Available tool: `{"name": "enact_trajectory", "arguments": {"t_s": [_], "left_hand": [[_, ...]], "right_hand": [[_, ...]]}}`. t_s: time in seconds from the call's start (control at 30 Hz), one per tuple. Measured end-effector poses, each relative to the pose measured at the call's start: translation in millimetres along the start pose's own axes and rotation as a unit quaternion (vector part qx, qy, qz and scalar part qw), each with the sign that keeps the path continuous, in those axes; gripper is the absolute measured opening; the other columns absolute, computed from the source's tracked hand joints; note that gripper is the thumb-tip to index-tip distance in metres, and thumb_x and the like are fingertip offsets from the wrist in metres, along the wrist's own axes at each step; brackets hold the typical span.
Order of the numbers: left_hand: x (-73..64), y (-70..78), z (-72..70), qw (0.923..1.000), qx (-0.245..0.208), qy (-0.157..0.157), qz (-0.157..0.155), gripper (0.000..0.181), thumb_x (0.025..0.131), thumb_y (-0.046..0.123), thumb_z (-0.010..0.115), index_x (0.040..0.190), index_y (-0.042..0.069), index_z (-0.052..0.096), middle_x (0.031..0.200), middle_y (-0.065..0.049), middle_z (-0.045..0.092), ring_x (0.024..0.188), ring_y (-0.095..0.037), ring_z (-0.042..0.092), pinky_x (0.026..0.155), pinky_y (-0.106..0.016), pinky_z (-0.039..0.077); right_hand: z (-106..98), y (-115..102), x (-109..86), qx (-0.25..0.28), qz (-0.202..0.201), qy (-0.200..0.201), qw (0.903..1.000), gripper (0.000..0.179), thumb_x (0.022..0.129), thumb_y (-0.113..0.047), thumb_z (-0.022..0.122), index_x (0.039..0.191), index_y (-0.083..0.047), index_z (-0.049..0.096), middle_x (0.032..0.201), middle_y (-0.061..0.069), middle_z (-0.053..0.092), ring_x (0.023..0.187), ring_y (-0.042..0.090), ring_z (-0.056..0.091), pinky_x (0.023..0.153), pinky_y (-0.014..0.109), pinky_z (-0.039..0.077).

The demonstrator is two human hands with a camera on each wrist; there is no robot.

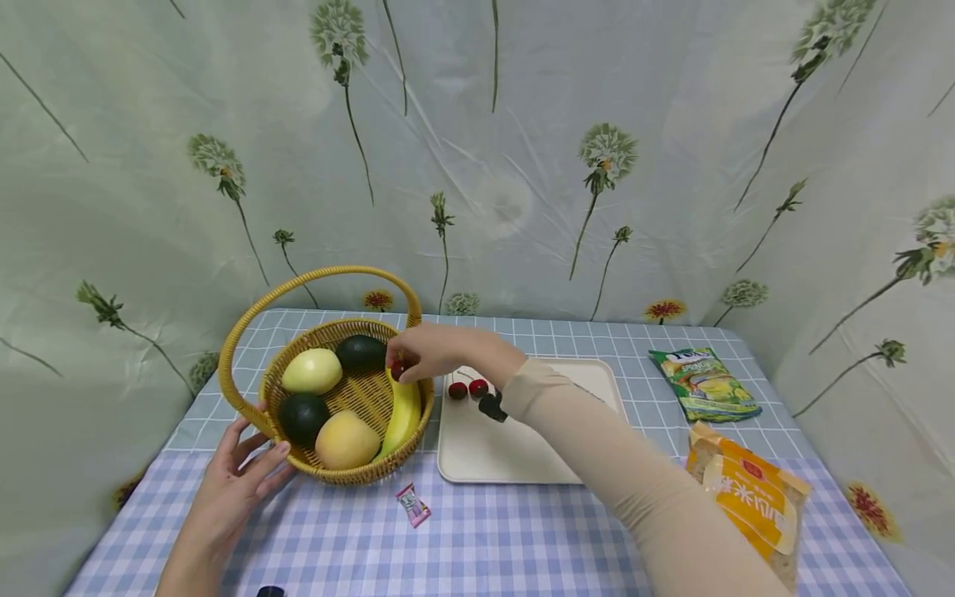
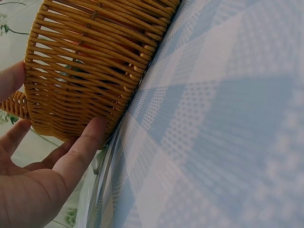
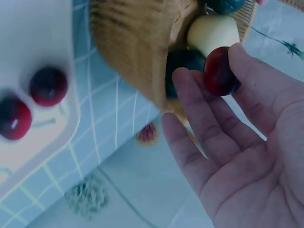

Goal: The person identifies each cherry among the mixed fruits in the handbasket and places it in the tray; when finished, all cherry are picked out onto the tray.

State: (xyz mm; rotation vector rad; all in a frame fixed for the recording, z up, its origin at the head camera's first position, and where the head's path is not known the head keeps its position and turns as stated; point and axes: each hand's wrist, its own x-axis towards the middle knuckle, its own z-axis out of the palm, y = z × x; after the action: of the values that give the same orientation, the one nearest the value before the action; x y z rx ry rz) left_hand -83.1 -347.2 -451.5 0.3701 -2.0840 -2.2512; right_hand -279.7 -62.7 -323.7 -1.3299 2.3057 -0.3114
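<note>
My right hand [image 1: 448,347] pinches a dark red cherry [image 3: 219,71] between thumb and fingers, over the right rim of a wicker basket [image 1: 351,475]. Inside the basket lie a banana [image 1: 404,410], a peach [image 1: 347,440], a pale yellow-green fruit [image 1: 312,371] and two dark green fruits, one at the back [image 1: 361,354] and one at the front left [image 1: 303,419]. With fingers spread, my left hand [image 1: 239,477] rests against the basket's left side; in the left wrist view a fingertip [image 2: 97,127] touches the wicker near its base.
Right of the basket, a white tray [image 1: 507,466] bears two cherries [image 1: 478,388] with stems, partly behind my right arm. A small pink wrapped candy [image 1: 414,505] lies in front of the basket. At the right are a green snack bag [image 1: 705,384] and an orange-labelled bag [image 1: 749,493].
</note>
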Motion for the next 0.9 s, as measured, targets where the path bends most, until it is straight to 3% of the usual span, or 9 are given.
{"name": "enact_trajectory", "arguments": {"t_s": [0.2, 0.47, 0.67, 0.9], "left_hand": [[1.1, -0.9, -1.2, 0.9999, -0.010, -0.003, 0.013, 0.073, 0.106, 0.005, 0.068, 0.164, 0.031, 0.033, 0.131, 0.006, 0.050, 0.106, -0.002, 0.069, 0.085, -0.026, 0.065], [0.3, -3.0, -1.5, 0.9999, -0.006, -0.004, 0.014, 0.071, 0.106, 0.005, 0.067, 0.162, 0.030, 0.034, 0.130, 0.009, 0.053, 0.107, -0.002, 0.068, 0.085, -0.026, 0.065], [-0.8, -2.9, -1.0, 0.9999, -0.003, 0.000, 0.010, 0.076, 0.105, 0.005, 0.068, 0.166, 0.031, 0.031, 0.131, 0.008, 0.051, 0.107, -0.001, 0.068, 0.085, -0.025, 0.065], [1.4, -1.4, -1.4, 1.0000, -0.007, 0.003, 0.003, 0.074, 0.105, 0.005, 0.069, 0.164, 0.031, 0.033, 0.130, 0.009, 0.052, 0.105, -0.001, 0.069, 0.084, -0.025, 0.065]], "right_hand": [[-7, 18, -38.0, 0.038, -0.002, 0.032, 0.9988, 0.035, 0.108, -0.020, 0.068, 0.140, -0.009, 0.064, 0.131, 0.008, 0.068, 0.118, 0.022, 0.067, 0.107, 0.035, 0.056], [-1, 48, -88.6, 0.057, 0.020, 0.086, 0.9945, 0.032, 0.106, -0.020, 0.071, 0.137, -0.013, 0.067, 0.129, 0.005, 0.067, 0.115, 0.021, 0.065, 0.108, 0.044, 0.056], [9, 77, -131.7, 0.095, 0.059, 0.106, 0.9880, 0.029, 0.103, -0.015, 0.073, 0.131, -0.009, 0.068, 0.121, 0.003, 0.072, 0.113, 0.021, 0.069, 0.107, 0.055, 0.056], [23, 114, -179.4, 0.112, 0.140, 0.120, 0.9765, 0.023, 0.099, -0.007, 0.076, 0.120, -0.008, 0.067, 0.115, 0.008, 0.072, 0.106, 0.022, 0.071, 0.098, 0.047, 0.061]]}}
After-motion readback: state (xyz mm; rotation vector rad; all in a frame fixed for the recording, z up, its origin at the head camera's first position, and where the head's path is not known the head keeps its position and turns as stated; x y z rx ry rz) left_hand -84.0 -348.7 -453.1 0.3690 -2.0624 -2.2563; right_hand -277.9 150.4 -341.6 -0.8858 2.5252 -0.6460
